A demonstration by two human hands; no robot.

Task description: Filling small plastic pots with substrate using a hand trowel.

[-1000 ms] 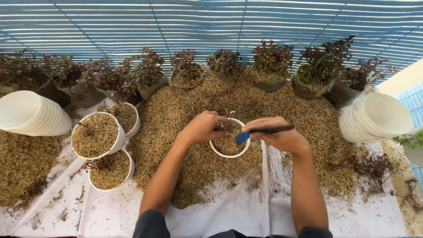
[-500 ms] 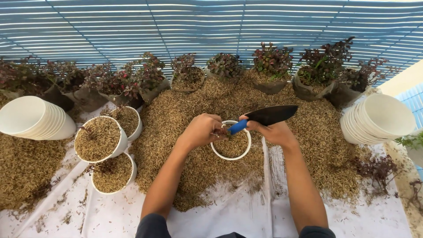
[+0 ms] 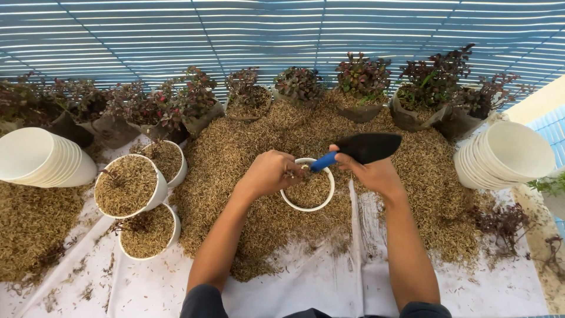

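The left hand (image 3: 272, 172) rests on the near-left rim of a white pot (image 3: 307, 191), its fingers curled and pressed together on the rim and on the husk inside; whether something small is pinched between them, I cannot tell. The right hand (image 3: 372, 172) is closed around the blue handle of a small trowel (image 3: 359, 150), whose black blade points to the right and stands lifted above the pot, with no husk visible on it.

The white pot stands in the middle of a big heap of brown rice husk (image 3: 247, 153), which lies on a white sheet (image 3: 306, 288) spread on the floor. The pot is already almost full of husk, so the step in hand looks like the filling and pressing of this pot. I judge that the next move calls for a steady hold of the rim with the left hand, while the trowel must come down gently so the husk is not spilled.

To the left stand three filled pots (image 3: 126, 185) with small dark twigs in them, and behind them a stack of empty white pots (image 3: 41, 159) lies on its side. A second stack (image 3: 506, 154) lies at the right. Along the far edge of the heap a row of red-leaved plants in dark bags (image 3: 365, 82) is waiting.
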